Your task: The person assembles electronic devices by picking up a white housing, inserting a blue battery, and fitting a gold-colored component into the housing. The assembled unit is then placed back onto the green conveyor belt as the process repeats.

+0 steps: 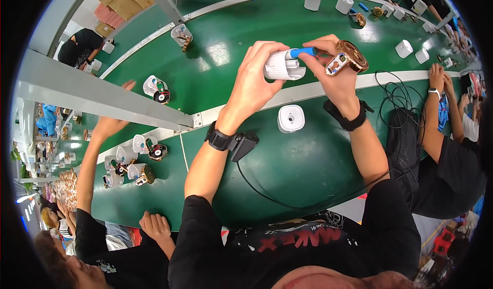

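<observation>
My left hand (pixel 251 76) grips a white plastic housing (pixel 281 72), tilted on its side with its open end toward the right. My right hand (pixel 336 81) pinches a blue cylindrical battery (pixel 302 52) at the housing's mouth; how far it reaches inside cannot be told. A copper-coloured round part (pixel 352 55) with a small circuit board hangs at the right hand, seemingly joined to the battery by thin wires. Below my hands, another white housing (pixel 291 119) stands on the green bench (pixel 287 160).
A metal post (pixel 108 86) slants across the left. White housings with wired parts (pixel 128 160) cluster beside a co-worker's arm (pixel 92 155). Black cables (pixel 400 96) and a black bag (pixel 403 140) lie at right, near another person. More housings (pixel 312 1) stand on the green belt.
</observation>
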The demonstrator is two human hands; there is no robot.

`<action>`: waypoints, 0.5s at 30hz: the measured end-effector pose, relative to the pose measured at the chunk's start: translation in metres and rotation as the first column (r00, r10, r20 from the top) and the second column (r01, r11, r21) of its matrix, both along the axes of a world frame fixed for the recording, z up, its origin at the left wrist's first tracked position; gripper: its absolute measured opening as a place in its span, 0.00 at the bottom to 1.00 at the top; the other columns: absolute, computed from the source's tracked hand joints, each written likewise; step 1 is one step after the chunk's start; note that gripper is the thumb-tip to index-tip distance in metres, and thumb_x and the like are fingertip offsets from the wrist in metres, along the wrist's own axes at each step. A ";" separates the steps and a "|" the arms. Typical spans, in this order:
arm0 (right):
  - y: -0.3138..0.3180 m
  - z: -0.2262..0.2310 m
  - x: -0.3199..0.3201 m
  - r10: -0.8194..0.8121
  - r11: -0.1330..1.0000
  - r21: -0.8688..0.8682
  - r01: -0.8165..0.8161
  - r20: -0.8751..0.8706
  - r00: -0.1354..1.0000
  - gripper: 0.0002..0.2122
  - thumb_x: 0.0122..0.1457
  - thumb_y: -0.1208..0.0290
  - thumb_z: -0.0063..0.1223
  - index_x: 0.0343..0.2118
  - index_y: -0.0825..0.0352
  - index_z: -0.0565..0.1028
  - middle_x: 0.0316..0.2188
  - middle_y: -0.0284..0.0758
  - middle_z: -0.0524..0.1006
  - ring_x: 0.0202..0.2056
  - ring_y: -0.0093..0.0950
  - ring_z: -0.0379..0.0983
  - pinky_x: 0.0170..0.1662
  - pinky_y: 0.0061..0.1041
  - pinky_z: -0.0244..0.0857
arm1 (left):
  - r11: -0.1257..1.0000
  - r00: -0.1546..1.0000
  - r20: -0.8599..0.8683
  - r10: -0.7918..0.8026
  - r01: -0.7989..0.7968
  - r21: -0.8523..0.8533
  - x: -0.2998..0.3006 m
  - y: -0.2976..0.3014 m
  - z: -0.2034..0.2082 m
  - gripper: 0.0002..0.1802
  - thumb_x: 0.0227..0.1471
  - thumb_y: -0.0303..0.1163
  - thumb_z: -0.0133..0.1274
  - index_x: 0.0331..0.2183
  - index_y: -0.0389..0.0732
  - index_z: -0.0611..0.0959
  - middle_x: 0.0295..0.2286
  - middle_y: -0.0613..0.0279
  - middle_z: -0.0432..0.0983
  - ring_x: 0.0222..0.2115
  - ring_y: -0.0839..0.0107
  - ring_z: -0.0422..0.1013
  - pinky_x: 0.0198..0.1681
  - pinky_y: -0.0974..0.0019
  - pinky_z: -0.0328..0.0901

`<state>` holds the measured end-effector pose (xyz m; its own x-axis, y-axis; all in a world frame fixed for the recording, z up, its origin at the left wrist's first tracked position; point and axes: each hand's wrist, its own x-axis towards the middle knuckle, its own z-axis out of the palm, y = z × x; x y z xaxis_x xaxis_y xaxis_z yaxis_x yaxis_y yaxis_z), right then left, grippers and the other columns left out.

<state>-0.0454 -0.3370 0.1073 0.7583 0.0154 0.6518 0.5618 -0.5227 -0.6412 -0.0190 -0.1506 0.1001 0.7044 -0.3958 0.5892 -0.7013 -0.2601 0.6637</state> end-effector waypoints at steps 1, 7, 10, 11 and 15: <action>0.002 0.000 -0.001 -0.037 0.999 -0.018 0.038 0.037 0.999 0.12 0.51 0.80 0.61 0.39 0.70 0.74 0.34 0.35 0.74 0.30 0.24 0.75 0.29 0.20 0.71 | 1.000 1.000 -0.016 -0.005 0.005 0.002 -0.001 0.000 -0.001 0.30 0.31 0.15 0.61 0.43 0.40 0.75 0.41 0.59 0.71 0.44 0.60 0.69 0.47 0.61 0.66; -0.006 -0.009 0.007 0.097 0.987 0.110 -0.115 0.161 0.982 0.12 0.47 0.83 0.64 0.34 0.67 0.74 0.35 0.36 0.76 0.31 0.25 0.75 0.33 0.22 0.71 | 0.996 0.986 -0.144 -0.084 0.081 -0.030 -0.001 0.000 0.002 0.33 0.30 0.15 0.62 0.44 0.39 0.75 0.42 0.61 0.72 0.45 0.64 0.70 0.50 0.60 0.64; -0.007 -0.009 0.009 0.152 0.988 -0.031 -0.149 0.255 0.955 0.12 0.45 0.84 0.65 0.31 0.67 0.73 0.39 0.37 0.76 0.33 0.27 0.75 0.34 0.21 0.71 | 0.992 0.974 -0.196 -0.117 0.107 -0.061 -0.001 0.005 0.001 0.33 0.30 0.16 0.62 0.45 0.39 0.75 0.43 0.61 0.72 0.45 0.65 0.70 0.52 0.61 0.64; -0.008 -0.010 0.009 0.156 0.988 -0.031 -0.153 0.258 0.953 0.12 0.45 0.84 0.65 0.31 0.67 0.73 0.39 0.37 0.76 0.33 0.27 0.75 0.34 0.21 0.71 | 0.990 0.966 -0.221 -0.132 0.118 -0.076 -0.001 0.007 0.000 0.33 0.31 0.16 0.62 0.45 0.39 0.75 0.43 0.61 0.72 0.46 0.65 0.70 0.53 0.62 0.63; -0.014 -0.010 0.014 0.215 0.971 -0.151 -0.184 0.226 0.950 0.14 0.44 0.82 0.67 0.35 0.67 0.75 0.43 0.39 0.75 0.38 0.30 0.75 0.37 0.24 0.71 | 0.971 0.947 -0.240 -0.216 0.183 -0.153 0.004 0.007 0.000 0.32 0.30 0.15 0.62 0.43 0.39 0.74 0.40 0.60 0.72 0.44 0.64 0.71 0.48 0.63 0.66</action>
